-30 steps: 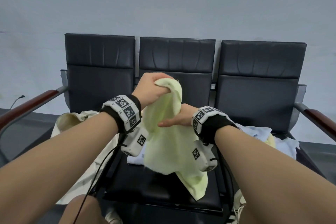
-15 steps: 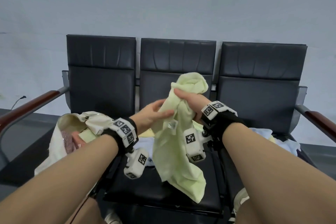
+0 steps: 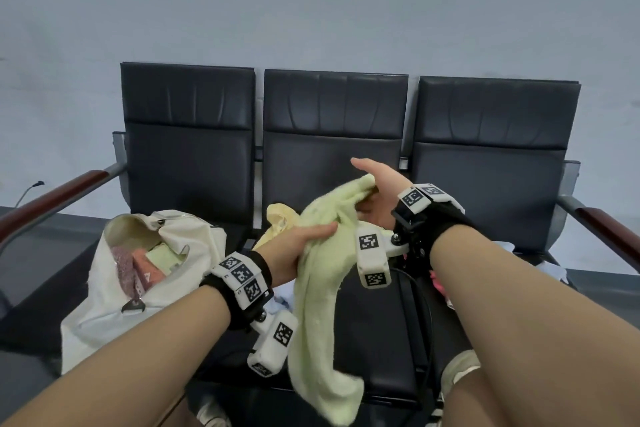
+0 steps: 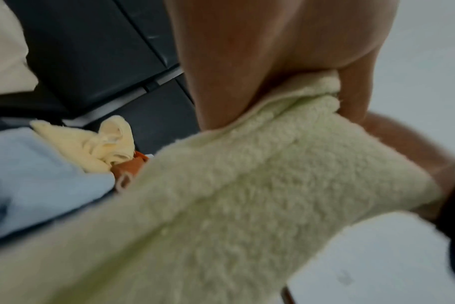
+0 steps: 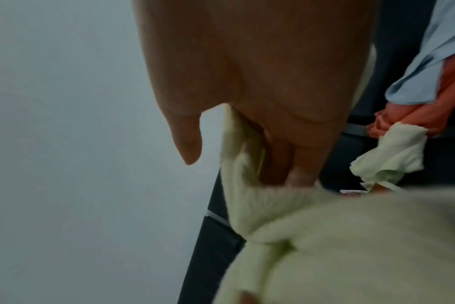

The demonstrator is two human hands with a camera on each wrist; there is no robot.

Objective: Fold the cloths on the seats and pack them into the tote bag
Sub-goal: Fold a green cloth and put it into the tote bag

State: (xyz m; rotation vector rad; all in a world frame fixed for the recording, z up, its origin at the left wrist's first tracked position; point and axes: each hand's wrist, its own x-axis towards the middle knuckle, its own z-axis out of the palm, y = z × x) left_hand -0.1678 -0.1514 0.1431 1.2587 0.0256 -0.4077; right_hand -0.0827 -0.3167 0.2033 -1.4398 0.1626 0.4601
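**Mia:** Can you read any words?

**Ben:** No. The bands on both wrists have black and white square patterns, but no letters I can read. A small tag hangs off the tote bag (image 3: pixel 138 274), and it is too small to read.

**Mia:** Where are we?

**Ben:** In a room with a plain grey wall (image 3: pixel 311 3). Three black seats (image 3: pixel 332 135) stand in a row against it. A brown armrest sticks out at each end.

**Mia:** What is being held?

**Ben:** A fluffy green cloth (image 3: pixel 318 288). It is up in the air over the middle seat, and its long end hangs down in front of the seat edge.

**Mia:** Who holds it?

**Ben:** Both hands. The left hand (image 3: pixel 298 246) has its thumb and fingers (image 4: pixel 221 67) closed around the middle of the cloth. The right hand (image 3: pixel 377 198) is at the top end. Its fingers (image 5: pixel 278 160) curl into the cloth, and its thumb sticks out straight and touches nothing.

**Mia:** Where is the bag?

**Ben:** On the left seat, just beside the left arm. It is cream and its mouth is open. Folded cloths sit inside, one pink, one orange and one green.

**Mia:** Any more cloths?

**Ben:** Yes. A yellow cloth (image 3: pixel 280 218) lies bunched on the middle seat behind the left hand. A blue cloth (image 4: pixel 34 176) lies next to it, touching it, and an orange one peeks out just beside them. More light cloths lie on the right seat.
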